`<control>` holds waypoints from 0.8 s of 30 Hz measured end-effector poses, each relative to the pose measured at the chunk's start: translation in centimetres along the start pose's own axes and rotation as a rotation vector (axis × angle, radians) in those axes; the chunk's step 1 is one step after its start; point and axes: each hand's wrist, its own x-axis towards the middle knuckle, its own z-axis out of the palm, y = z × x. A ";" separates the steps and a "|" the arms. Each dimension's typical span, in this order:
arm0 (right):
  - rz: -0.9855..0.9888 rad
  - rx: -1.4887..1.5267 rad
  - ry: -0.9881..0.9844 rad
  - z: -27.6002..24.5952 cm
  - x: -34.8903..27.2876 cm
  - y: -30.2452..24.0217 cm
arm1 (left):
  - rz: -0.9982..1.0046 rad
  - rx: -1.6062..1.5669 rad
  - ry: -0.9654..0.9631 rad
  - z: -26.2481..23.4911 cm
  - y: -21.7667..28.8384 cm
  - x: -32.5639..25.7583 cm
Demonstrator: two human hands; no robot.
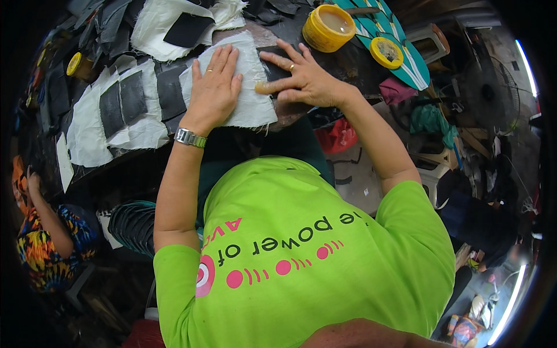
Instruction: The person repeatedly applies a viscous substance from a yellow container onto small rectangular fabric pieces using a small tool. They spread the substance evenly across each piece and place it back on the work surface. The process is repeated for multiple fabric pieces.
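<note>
A white piece of cloth (250,109) with frayed edges lies on the dark worktable in front of me. My left hand (214,87) rests flat on it, fingers stretched out and pointing away from me. My right hand (307,78) is spread at the cloth's right edge, with nothing in it. One of its fingers, coated with something yellowish, reaches onto the cloth. To the left, black rectangular pieces (132,95) lie on more white cloth (87,136). Another black piece (188,30) sits on white cloth farther back.
A yellow tub (325,32) of pale liquid stands beyond my right hand. Beside it are a yellow lid (386,53) and teal sheets with white strips (415,61). Dark scraps (110,26) pile up at far left. Another person (52,238) is at lower left; a fan (493,93) stands right.
</note>
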 end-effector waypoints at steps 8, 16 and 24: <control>0.053 0.686 0.325 -1.5 -0.6 -0.1 | -0.050 0.106 -0.020 -0.1 1.1 0.5; 0.209 -0.539 0.276 0.5 1.9 0.8 | -0.011 0.048 0.015 -0.1 0.7 -0.2; 0.094 -0.415 0.082 0.2 1.7 2.5 | 0.010 0.071 0.006 -0.3 0.4 -0.2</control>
